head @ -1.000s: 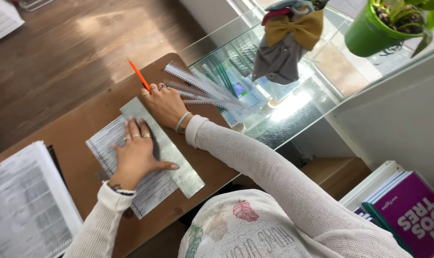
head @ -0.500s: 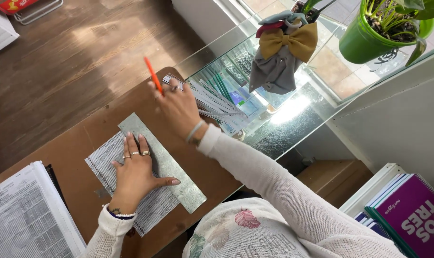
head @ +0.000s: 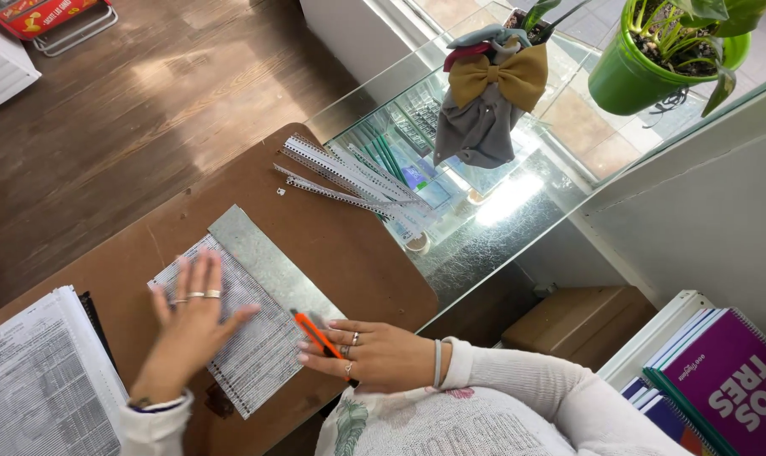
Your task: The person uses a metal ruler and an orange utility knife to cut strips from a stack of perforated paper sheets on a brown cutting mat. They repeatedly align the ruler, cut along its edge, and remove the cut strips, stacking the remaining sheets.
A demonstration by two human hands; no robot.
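- Since the earlier frames, the right hand [head: 378,355] has drawn back from the far side of the surface [head: 256,181], where it was among the punched strips, to the near edge just in front of the person, bringing the orange cutter [head: 318,333] with it.
- Right hand's fingers are closed around the cutter, which lies across them at the near end of the metal ruler [head: 273,270].
- Cutter's long axis runs diagonally, its orange tip pointing up and left toward the ruler and the printed sheet [head: 248,346]; whether the blade is out I cannot tell.
- Left hand [head: 189,325] lies flat and open, fingers spread, on the printed sheet just left of the ruler, holding nothing (it is slightly blurred, so it may be shifting).
- Ruler lies on the sheet, along its far-right edge, running from near right to far left.
- Risk, as I judge it: the left fingertips sit close to the ruler's edge, so a cutter riding up over the metal could reach them; a loosely pressed sheet could also slide and spoil the line.
- Near left, a stack of printed pages [head: 37,380] rests on the surface.
- Farther off, punched strips [head: 341,177] lie fanned at the border of the glass counter [head: 484,211].
- Beyond stand a bowed cloth piece [head: 488,101] and a green plant pot [head: 644,72].
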